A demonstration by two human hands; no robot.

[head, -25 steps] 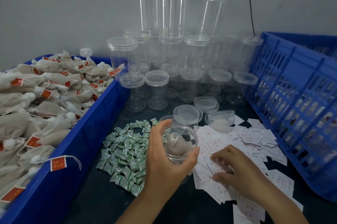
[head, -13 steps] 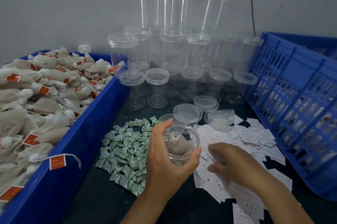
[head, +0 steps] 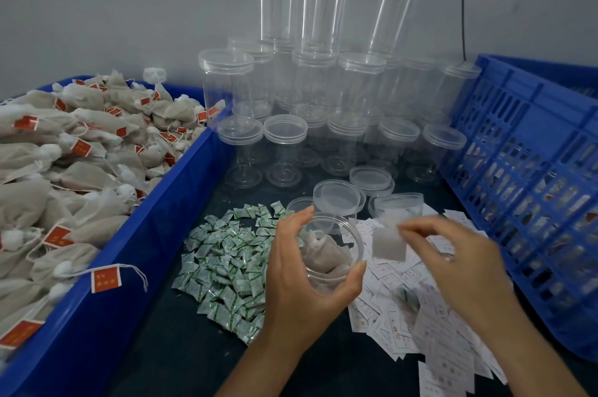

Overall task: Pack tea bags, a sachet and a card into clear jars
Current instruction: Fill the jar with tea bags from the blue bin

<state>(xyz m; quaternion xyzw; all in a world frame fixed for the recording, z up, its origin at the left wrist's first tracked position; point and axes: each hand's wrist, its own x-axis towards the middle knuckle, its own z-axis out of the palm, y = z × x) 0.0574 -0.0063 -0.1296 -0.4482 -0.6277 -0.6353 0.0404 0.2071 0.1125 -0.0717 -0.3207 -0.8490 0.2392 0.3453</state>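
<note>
Head view. Your left hand [head: 304, 283]: grip curled round the open jar [head: 323, 278], tea bag [head: 323, 256] inside. Your right hand [head: 459, 264]: grip pinching one card [head: 388, 244] just beside the rim. Slide it down the wall, clear of the bag. Nearby: sachets [head: 226, 260], loose cards [head: 398, 315], lids [head: 338, 199]; none should block you.

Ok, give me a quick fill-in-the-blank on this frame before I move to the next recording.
1. The left hand holds an open clear ____ with a tea bag inside.
2. The right hand pinches a white ____ beside that opening.
3. The green sachets lie piled to the ____ of the left hand.
4. The loose tea bags fill a ____ bin.
Missing words: jar, card, left, blue.
</note>
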